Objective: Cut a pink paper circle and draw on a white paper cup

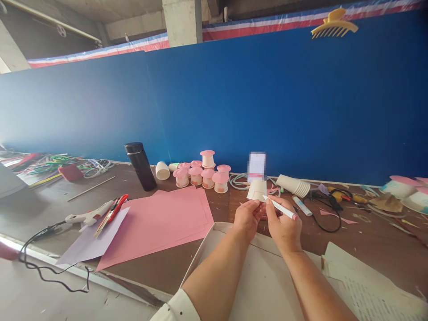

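Left hand (246, 217) pinches paper cup (257, 189) by lower edge, cup upturned, sitting just far of fingertips, mid-scene over table (368, 240).
Right hand (285, 225) closed around pen (281, 208), writing grip.
Pen long axis: tip far-left, pink end near-right, shallow slope. Tip at cup's lower right side, touching or just beside it; cannot tell which.
Cup lies left and slightly far of right hand; left hand nearer to it.
Hands close together, above far rim of open cardboard box (214, 249).
Pink paper sheets (160, 223) left, cup stack (294, 184) far right.
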Tool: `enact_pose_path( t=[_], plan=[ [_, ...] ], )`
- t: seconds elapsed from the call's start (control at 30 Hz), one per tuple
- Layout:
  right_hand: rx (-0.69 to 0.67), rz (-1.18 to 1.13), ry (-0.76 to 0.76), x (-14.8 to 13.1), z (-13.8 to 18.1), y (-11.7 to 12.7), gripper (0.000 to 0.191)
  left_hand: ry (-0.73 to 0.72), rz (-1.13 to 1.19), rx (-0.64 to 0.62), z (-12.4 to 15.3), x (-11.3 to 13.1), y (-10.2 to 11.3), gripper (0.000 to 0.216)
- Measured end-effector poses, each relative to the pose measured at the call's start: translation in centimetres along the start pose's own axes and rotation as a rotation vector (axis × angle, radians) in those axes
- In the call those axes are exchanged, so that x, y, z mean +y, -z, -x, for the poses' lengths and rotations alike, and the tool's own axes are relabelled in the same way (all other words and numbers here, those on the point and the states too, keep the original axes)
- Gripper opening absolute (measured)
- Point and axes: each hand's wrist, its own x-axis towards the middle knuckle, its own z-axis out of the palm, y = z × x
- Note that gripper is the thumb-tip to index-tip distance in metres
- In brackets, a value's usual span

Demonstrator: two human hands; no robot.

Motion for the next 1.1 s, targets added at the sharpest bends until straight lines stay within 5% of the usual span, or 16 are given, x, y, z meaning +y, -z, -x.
enact_pose_path(
  t=[1.1],
  plan=[
    [0.016, 0.018, 0.041, 0.17, 0.00, -0.06, 0.028, 0.010, 0.001, -0.021, -0.17, -0.10, 0.14, 0.006]
  ],
)
